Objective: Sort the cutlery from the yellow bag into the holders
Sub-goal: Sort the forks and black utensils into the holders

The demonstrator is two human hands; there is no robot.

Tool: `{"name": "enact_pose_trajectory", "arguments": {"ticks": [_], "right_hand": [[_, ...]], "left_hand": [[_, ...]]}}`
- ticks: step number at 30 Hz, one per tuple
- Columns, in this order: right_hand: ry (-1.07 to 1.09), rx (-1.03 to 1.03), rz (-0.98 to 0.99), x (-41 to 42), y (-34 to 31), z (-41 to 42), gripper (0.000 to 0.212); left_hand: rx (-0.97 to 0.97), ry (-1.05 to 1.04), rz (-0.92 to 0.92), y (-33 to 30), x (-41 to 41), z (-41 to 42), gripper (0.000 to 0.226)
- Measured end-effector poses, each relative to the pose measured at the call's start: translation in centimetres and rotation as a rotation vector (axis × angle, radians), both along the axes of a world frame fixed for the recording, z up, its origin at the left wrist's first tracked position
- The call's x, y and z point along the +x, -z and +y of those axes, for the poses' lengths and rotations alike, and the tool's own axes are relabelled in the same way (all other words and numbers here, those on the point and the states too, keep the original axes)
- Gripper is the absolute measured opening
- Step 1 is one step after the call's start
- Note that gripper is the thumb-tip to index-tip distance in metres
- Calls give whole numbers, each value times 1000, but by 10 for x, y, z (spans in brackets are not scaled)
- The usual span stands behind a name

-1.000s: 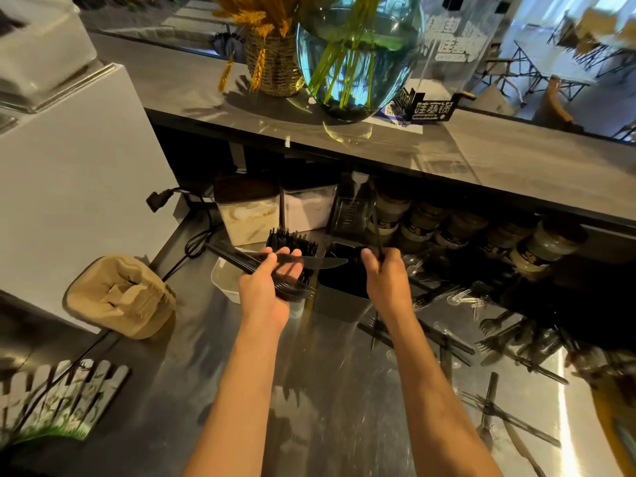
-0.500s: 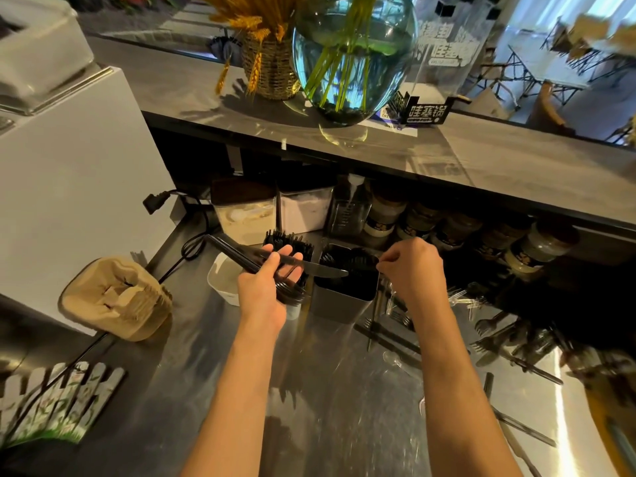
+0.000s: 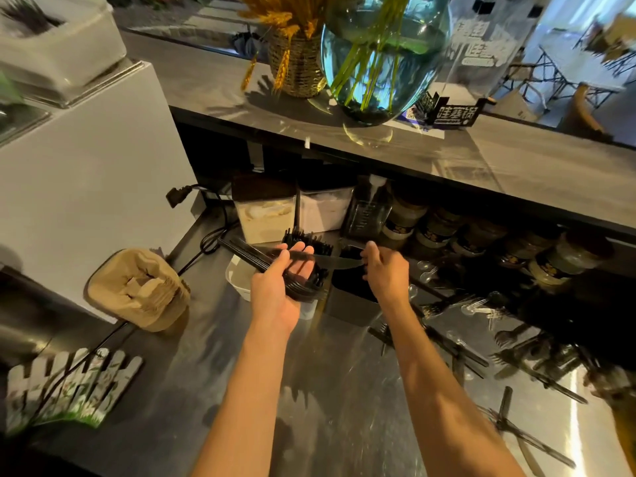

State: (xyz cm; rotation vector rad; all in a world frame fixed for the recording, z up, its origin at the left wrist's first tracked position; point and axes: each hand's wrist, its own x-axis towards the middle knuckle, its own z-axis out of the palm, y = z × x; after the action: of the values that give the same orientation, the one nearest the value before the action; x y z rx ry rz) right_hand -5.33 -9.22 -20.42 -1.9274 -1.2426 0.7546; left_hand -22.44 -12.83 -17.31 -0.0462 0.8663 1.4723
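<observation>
My left hand is shut on a bundle of black plastic cutlery, handles pointing left. One black knife sticks out of the bundle to the right. My right hand pinches that knife's tip, just above the open black holder. Behind my left hand stands a holder of upright black forks, and a white holder sits below and left of it. Loose black and clear cutlery lies scattered on the steel counter to the right. A yellow bag's edge shows at the far right.
Food tubs and several jars line the back under a grey shelf carrying a glass vase. A tan paper-tray stack, a cable and a small white fence ornament lie to the left.
My right hand left the black holder, swung out to the right, then came back to the knife tip at the bundle. My left hand stayed put with its bundle.
</observation>
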Motion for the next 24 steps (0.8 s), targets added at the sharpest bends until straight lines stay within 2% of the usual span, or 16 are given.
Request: {"name": "enact_pose_trajectory", "arguments": {"ticks": [3,4,7,8,11,15,18,21,24], "right_hand": [[146,147,248,-2,-16,-13,40],[141,202,395,-3,-24,-17,43],[-36,227,1030,-14,-43,-34,60],[-82,206,1130,-22,-46,-40,62],[-87,176,1246,-49,-53,-55,48],[240,235,1537,-63,-62,-60,19],[401,162,1505,-68,-60,-62,27],[372,-28,1475,-75,-62,-69,50],[309,-11,1552,-72,-77,-69,41]], "left_hand": [[28,-8,-96,-1,-1,2,18],[42,-25,-140,-3,1,2,19],[61,-86,-184,-6,13,3,26],[63,-90,-173,-7,18,3,31],[44,-88,-106,-7,34,-1,31],[135,-132,60,-6,47,-11,26],[169,-169,152,-12,50,-16,23],[212,-173,234,-14,44,-17,19],[247,-93,365,-12,43,-23,18]]}}
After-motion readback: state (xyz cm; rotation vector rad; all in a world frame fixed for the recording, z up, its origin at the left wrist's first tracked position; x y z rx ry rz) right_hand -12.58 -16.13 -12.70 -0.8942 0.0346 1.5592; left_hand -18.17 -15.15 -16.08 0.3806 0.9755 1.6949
